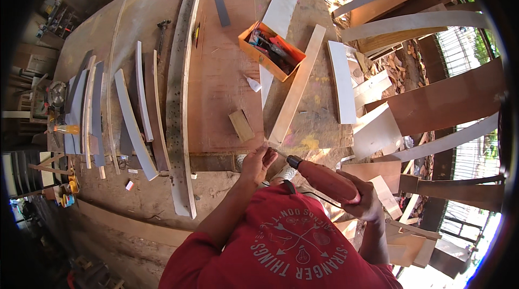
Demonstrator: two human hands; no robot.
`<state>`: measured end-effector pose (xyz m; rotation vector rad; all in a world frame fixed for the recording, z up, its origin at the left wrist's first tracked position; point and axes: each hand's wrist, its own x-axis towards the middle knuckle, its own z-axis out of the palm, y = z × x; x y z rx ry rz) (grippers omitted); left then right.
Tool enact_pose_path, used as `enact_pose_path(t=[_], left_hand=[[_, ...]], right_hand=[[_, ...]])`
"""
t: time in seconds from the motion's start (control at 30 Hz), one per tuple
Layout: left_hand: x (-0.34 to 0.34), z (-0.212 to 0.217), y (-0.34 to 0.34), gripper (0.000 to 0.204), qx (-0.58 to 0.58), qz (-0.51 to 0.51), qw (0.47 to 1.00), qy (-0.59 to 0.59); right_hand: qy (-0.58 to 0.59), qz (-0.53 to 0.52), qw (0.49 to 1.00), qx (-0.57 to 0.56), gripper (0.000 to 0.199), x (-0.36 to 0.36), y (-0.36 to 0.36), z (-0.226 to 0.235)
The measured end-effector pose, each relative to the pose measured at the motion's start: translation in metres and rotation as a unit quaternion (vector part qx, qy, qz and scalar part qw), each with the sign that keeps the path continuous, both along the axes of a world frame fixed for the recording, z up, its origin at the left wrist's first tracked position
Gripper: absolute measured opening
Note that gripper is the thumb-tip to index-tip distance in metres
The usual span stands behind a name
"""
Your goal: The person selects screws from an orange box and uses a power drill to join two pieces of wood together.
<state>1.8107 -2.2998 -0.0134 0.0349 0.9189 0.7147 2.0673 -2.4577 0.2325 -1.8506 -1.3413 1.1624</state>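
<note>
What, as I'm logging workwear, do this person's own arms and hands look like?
The left hand and right hand show no gloves, and I can make out no watch or bracelet. The red sleeves leave both forearms bare; they belong to a red T-shirt with a pale print that includes crossed arrows.
</note>
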Motion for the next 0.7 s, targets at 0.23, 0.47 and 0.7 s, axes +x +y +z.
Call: enact_pose_path(t=[0.23, 0.47, 0.7], left_hand=[[-0.001, -0.013, 0.007, 0.016, -0.047, -0.046, 0.998, -0.018], [0.005, -0.034, 0.008, 0.021, -0.075, -0.081, 0.990, -0.092], [0.017, -0.049, 0.008, 0.022, -0.124, -0.073, 0.972, -0.187]], right_hand=[[-0.054, -0.003, 0.997, -0.045, 0.073, -0.031, 0.020, 0.021], [-0.096, -0.027, 0.993, -0.065, 0.075, -0.050, 0.026, 0.019], [-0.144, -0.051, 0.979, -0.136, 0.076, -0.067, 0.061, 0.041]])
